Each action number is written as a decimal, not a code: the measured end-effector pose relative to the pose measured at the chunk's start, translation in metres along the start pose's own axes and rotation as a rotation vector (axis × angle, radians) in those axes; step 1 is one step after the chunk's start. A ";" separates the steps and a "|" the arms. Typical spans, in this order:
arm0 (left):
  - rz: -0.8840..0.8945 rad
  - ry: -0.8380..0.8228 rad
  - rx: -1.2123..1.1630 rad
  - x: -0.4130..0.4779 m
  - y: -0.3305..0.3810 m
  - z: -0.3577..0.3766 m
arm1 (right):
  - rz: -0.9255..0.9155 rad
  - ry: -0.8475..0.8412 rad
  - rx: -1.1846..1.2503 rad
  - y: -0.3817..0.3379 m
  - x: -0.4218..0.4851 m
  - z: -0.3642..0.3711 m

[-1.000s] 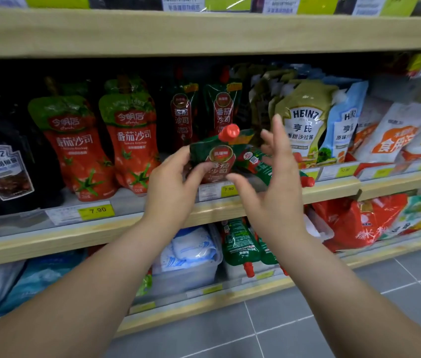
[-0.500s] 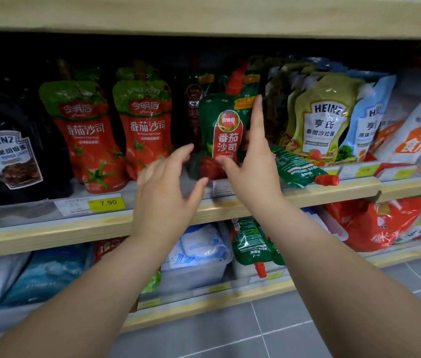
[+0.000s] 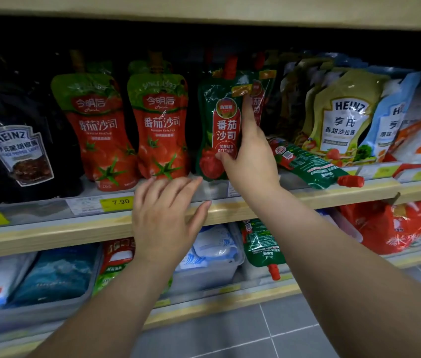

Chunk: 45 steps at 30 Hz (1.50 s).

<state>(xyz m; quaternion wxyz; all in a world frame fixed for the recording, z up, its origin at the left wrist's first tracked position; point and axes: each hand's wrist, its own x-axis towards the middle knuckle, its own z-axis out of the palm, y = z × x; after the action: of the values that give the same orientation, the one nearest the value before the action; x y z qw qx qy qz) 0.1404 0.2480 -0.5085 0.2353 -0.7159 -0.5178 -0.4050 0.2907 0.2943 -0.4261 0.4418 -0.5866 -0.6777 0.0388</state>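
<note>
Green ketchup pouch [image 3: 217, 125] is standing upright on the middle shelf [image 3: 49, 229], near the front edge, with its red spout pointing up. I am watching the right hand [image 3: 250, 156] gripping it at its right side: the thumb is pressing on the lower front, the index finger is stretching straight up along the pouch's edge, and the other fingers are hiding behind it. The left hand [image 3: 165, 218] is hanging open in front of the shelf lip, just below the pouch, fingers spread and loose, holding nothing; I cannot tell whether it is touching the wood. Another green pouch [image 3: 259, 102] is standing just behind the held one. To its left, two red ketchup pouches [image 3: 161, 125] are standing side by side above a yellow price tag [image 3: 117, 202]. To its right, a fallen green pouch [image 3: 312, 169] is lying flat, its red cap sticking out over the shelf edge. Beyond that, a Heinz salad dressing pouch [image 3: 343, 117] is leaning upright, and a dark Heinz pouch [image 3: 21, 153] is sitting far left.
</note>
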 end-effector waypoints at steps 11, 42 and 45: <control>-0.091 -0.073 -0.056 0.003 0.008 -0.008 | -0.120 -0.027 -0.176 0.016 -0.024 -0.042; -0.207 -0.309 -0.690 0.092 0.131 0.031 | -0.248 0.196 0.152 0.068 -0.034 -0.148; -0.294 -0.296 -0.773 0.095 0.133 0.029 | -0.222 0.226 0.170 0.065 -0.028 -0.143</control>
<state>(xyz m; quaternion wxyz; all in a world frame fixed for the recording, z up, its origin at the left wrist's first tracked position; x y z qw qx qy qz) 0.2866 0.2756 -0.4358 -0.1869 -0.7203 -0.4527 -0.4911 0.4305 0.2246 -0.3920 0.5647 -0.4695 -0.6785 -0.0194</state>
